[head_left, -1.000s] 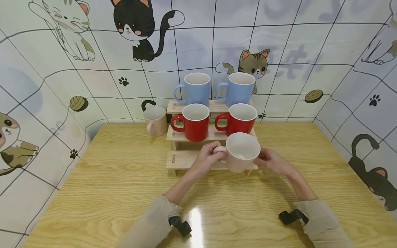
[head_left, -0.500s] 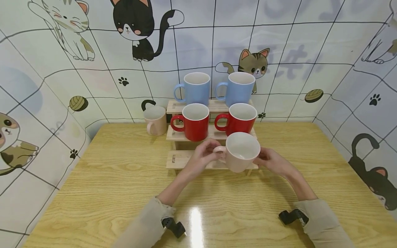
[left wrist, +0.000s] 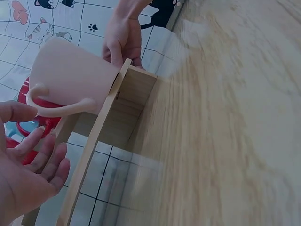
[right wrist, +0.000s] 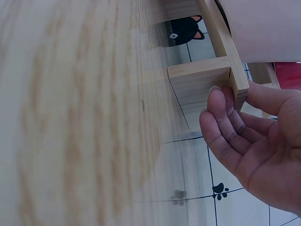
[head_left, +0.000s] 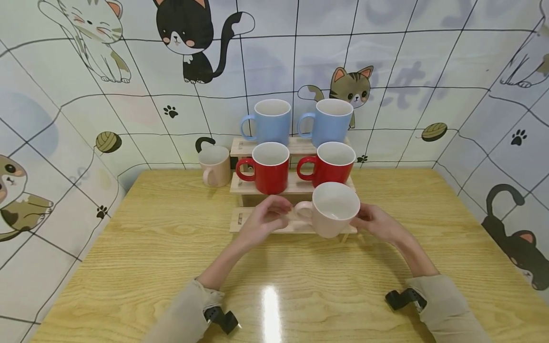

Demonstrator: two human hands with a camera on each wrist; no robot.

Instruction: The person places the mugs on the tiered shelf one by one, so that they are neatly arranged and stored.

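A pale pink mug [head_left: 331, 214] stands on the lowest step of a wooden three-step rack [head_left: 249, 220], at its right end, handle to the left. My left hand [head_left: 262, 221] is just left of that handle, apart from it in the head view, with fingers loosely bent and holding nothing. In the left wrist view, a fingertip appears close to the handle [left wrist: 61, 110]. My right hand [head_left: 377, 223] grips the right end of the lowest step, beside the mug. Its thumb is above the board and its fingers [right wrist: 221, 108] curl beneath, as the right wrist view shows.
Two red mugs [head_left: 271, 171] stand on the middle step, and two blue mugs [head_left: 272, 123] on the top one. Another pink mug [head_left: 216, 167] stands on the table [head_left: 171, 228] left of the rack. A cat-print backdrop [head_left: 274, 57] rises behind.
My left hand has released the pink mug's handle and drawn away to the left. The mug and my right hand have stayed in place.
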